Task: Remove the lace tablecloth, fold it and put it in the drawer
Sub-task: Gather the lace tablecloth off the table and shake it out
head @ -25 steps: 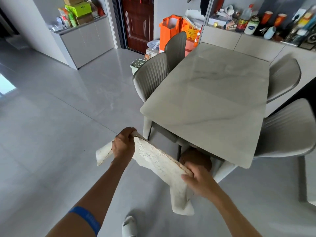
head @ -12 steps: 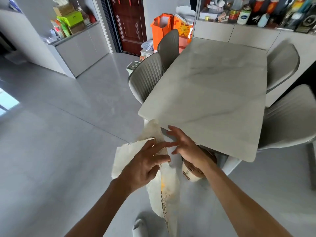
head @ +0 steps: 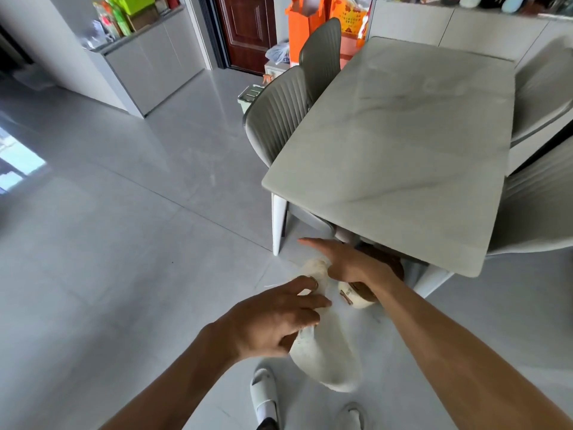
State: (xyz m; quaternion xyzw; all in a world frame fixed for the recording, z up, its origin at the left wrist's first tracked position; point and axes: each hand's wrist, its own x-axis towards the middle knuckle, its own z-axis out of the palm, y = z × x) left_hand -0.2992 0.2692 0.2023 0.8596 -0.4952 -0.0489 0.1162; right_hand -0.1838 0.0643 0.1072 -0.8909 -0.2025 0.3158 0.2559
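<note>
Grey floor [head: 124, 259] lies wide open to the left; the table [head: 403, 144] edge stands just ahead on the right, chairs [head: 279, 116] tucked at its sides. Cloth [head: 325, 352] hangs below both hands as a narrow bundle, long axis near vertical. Left hand [head: 273, 324] grips its upper part with curled fingers. Right hand [head: 350, 262] lies flat, fingers straight, against the cloth top. Half a second ago the cloth hung wider and looser.

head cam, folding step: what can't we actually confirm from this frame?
- Left hand grip on the lace tablecloth: its own fingers cover the contact; motion blur.
- Right hand: fingers straight, contact with cloth unclear.
- Fold count: cloth bunched and blurred.
- Drawer: not identifiable.
- Brown-and-cream object under the table: hidden by forearm and tabletop.
</note>
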